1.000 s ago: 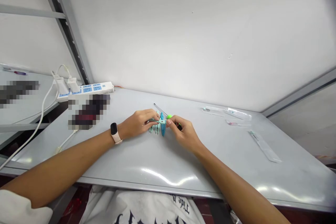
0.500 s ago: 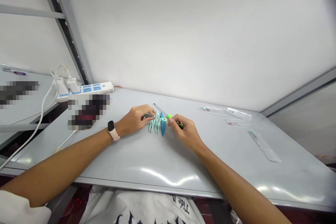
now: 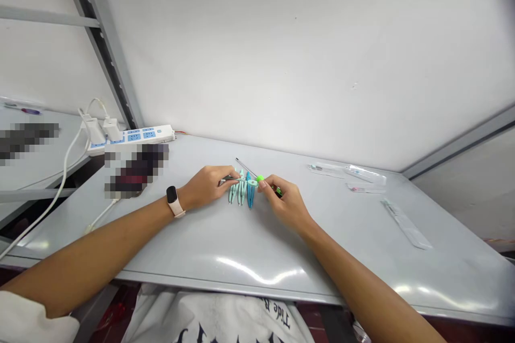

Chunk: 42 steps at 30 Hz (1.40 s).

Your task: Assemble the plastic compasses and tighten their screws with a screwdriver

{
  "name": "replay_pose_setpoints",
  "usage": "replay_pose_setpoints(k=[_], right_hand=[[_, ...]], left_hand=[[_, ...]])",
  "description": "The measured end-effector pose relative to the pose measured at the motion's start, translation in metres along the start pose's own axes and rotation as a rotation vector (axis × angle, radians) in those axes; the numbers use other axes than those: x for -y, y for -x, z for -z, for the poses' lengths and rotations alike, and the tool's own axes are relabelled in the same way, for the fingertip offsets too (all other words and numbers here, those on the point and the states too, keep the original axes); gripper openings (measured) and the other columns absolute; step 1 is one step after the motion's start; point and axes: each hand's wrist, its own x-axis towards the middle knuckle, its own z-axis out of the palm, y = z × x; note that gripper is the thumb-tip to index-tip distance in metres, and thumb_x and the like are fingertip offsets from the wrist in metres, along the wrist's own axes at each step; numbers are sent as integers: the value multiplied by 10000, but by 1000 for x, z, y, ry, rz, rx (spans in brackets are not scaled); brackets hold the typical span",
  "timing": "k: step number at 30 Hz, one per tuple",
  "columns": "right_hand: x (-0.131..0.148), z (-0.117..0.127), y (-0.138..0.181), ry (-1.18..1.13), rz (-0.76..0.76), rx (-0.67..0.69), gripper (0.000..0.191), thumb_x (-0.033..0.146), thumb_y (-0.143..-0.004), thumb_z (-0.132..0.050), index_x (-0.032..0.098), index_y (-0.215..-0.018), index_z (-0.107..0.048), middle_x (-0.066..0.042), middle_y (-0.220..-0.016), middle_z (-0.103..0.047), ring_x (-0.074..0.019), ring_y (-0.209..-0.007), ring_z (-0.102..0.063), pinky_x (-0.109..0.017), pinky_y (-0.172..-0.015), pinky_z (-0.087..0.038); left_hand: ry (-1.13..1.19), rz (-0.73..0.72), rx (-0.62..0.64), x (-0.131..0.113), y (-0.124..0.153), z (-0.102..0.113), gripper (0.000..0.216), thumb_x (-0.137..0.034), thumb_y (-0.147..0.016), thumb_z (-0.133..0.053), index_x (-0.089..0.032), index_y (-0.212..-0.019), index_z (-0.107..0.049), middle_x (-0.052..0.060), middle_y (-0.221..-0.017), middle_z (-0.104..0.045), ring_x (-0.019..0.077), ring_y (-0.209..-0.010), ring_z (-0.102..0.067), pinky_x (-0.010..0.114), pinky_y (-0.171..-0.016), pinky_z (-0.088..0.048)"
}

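Two small drawing compasses lie side by side on the grey table (image 3: 249,257): a pale green compass (image 3: 237,191) and a blue compass (image 3: 251,193). My left hand (image 3: 207,186) is closed in a pinch on a thin metal piece at the head of the green compass. My right hand (image 3: 285,203) is closed, its fingertips on the head of the blue compass. A thin metal rod with a bright green tip (image 3: 259,177) lies just behind, partly hidden by my right hand. A white band with a black face is on my left wrist (image 3: 176,201).
A white and blue power strip (image 3: 132,136) with plugged-in chargers sits at the back left, its white cables trailing off the table. Clear plastic sleeves (image 3: 364,176) lie at the back right and another sleeve (image 3: 405,223) at the right. A grey shelf post (image 3: 102,43) rises at the left.
My left hand has shifted a little up and left along the head of the green compass. The two compasses now lie more evenly side by side. My right hand has barely moved.
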Motion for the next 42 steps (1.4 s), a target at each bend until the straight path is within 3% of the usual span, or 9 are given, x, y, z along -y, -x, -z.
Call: replay_pose_setpoints(k=[6,12,18,20,31,42], right_hand=[[-2,0,0,-4,12,5,392,521,-948,-551,189,-764,-651,8,-642,-524,-141,-586,-427,-299,-565,-353],[-5,1,-1,13,14,7,390,525,-947,-559,188,-780,-664,-1,-656,-563,-145,-597,-453,-299,-570,-374],[-8,1,-1,25,15,15,373,498,-949,-551,186,-780,-668,-1,-657,-564,-144,-596,-454,-298,-572,-373],[-9,1,-1,24,9,25,375,496,-951,-547,183,-791,-675,1,-660,-562,-142,-592,-450,-300,-573,-371],[-7,2,1,27,6,78,418,528,-979,-520,193,-803,-697,-13,-661,-589,-141,-576,-430,-301,-565,-366],[-5,4,0,-8,-2,117,433,557,-968,-519,193,-808,-689,9,-648,-541,-133,-564,-393,-293,-557,-340]], left_hand=[[-3,83,50,-4,-1,1,142,-305,-983,-612,-196,-962,-700,1,-833,-755,127,-682,-636,262,-677,-495],[213,225,83,-9,-5,3,168,-339,-932,-670,-184,-895,-724,27,-893,-768,162,-821,-692,294,-827,-542],[413,474,162,-10,-8,2,274,-422,-860,-736,-151,-889,-704,41,-784,-740,118,-580,-585,242,-509,-475],[487,512,186,-10,-9,2,309,-450,-852,-741,-150,-905,-695,49,-791,-746,111,-558,-567,233,-470,-455],[575,537,338,-14,-11,10,336,-479,-867,-732,-151,-877,-661,59,-838,-774,57,-452,-495,224,-479,-399],[627,574,400,-12,-12,12,388,-515,-851,-745,-144,-913,-652,95,-896,-789,61,-450,-515,206,-401,-332]])
